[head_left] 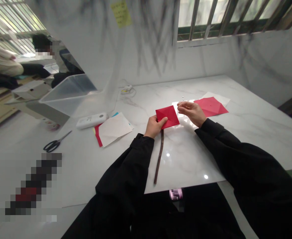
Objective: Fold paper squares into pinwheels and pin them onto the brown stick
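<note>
My left hand is closed on the lower left edge of a folded red paper, thumb on top, holding it just above the white marble table. My right hand pinches the paper's upper right corner with its fingertips. A thin dark stick lies on the table under my left wrist, pointing toward me. A second red sheet lies flat behind my right hand, on top of a white sheet.
White and red papers lie left of my hands, with a white device and black scissors further left. A clear plastic bin stands at the back left. Another person sits in the far left background.
</note>
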A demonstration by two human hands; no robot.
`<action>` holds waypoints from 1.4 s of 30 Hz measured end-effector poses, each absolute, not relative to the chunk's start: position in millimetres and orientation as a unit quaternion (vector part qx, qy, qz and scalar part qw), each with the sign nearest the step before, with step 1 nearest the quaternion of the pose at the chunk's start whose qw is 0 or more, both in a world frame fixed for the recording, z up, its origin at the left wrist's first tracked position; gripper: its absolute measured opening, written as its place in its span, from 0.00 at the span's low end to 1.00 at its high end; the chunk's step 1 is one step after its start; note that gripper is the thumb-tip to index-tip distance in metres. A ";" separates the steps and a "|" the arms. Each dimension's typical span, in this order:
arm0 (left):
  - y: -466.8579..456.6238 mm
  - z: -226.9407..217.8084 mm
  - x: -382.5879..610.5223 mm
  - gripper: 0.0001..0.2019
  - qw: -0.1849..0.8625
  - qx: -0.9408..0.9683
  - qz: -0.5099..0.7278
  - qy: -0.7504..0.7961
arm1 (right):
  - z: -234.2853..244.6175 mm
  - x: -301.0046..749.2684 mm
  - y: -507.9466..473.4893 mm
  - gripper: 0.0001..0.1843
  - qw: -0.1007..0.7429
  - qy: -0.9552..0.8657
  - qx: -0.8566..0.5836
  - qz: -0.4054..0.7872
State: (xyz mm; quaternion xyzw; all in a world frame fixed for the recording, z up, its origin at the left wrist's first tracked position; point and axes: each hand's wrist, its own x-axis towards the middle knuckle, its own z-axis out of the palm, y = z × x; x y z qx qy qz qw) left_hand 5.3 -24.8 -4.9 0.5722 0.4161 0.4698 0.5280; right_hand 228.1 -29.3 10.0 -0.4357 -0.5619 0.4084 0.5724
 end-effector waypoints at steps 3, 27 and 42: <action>-24.3 -5.7 4.8 0.22 0.530 0.576 0.468 0.410 | 13.8 221.4 -34.0 0.22 0.531 -0.638 -0.412 0.376; -26.4 -4.4 6.3 0.26 0.557 0.571 0.471 0.375 | 12.8 208.8 -43.3 0.18 0.470 -0.699 -0.416 0.343; -24.0 -5.6 8.2 0.27 0.559 0.576 0.485 0.348 | 10.3 196.6 -44.8 0.19 0.504 -0.618 -0.421 0.432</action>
